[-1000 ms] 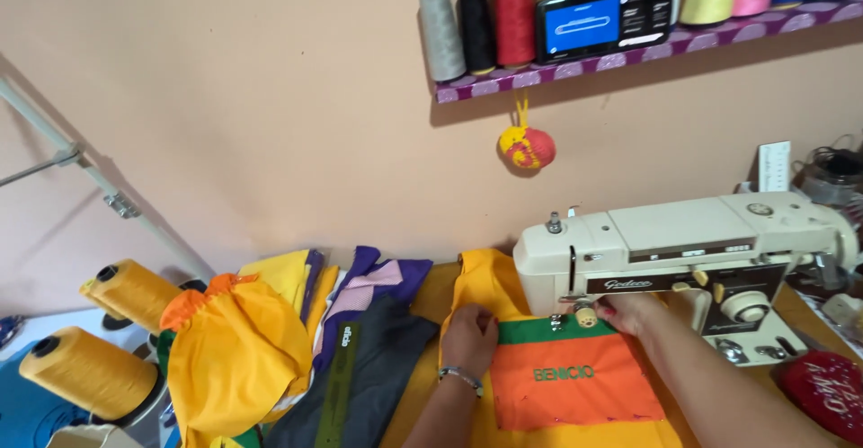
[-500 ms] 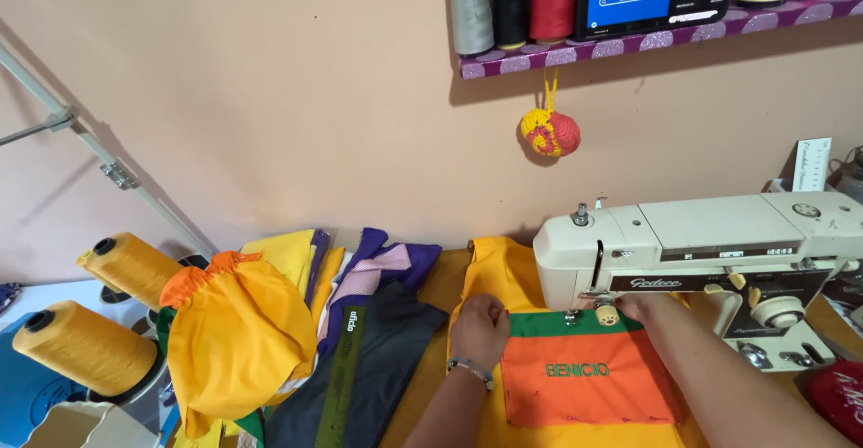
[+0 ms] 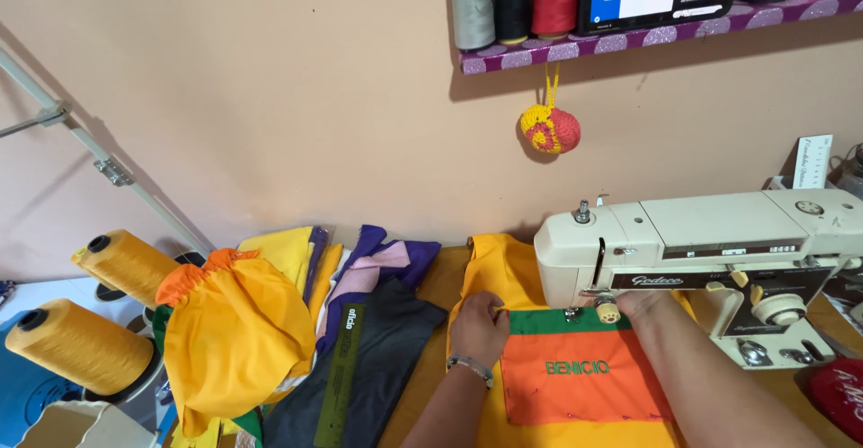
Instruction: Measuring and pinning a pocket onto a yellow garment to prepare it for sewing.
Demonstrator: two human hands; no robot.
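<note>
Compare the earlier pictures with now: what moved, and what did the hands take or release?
Only the head camera shifted; nothing was taken or released. The left hand still pinches the yellow fabric beside the green band; the right hand stays under the sewing machine.

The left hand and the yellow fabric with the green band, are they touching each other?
Touching. In the head view, the left hand lies flat on the yellow fabric, fingertips pressing at the edge of the green band; no gap shows.

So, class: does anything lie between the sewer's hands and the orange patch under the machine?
Nothing visible does. The left hand rests on the yellow cloth at the edge of the orange patch; the right hand lies on its green band, below the machine.
</note>
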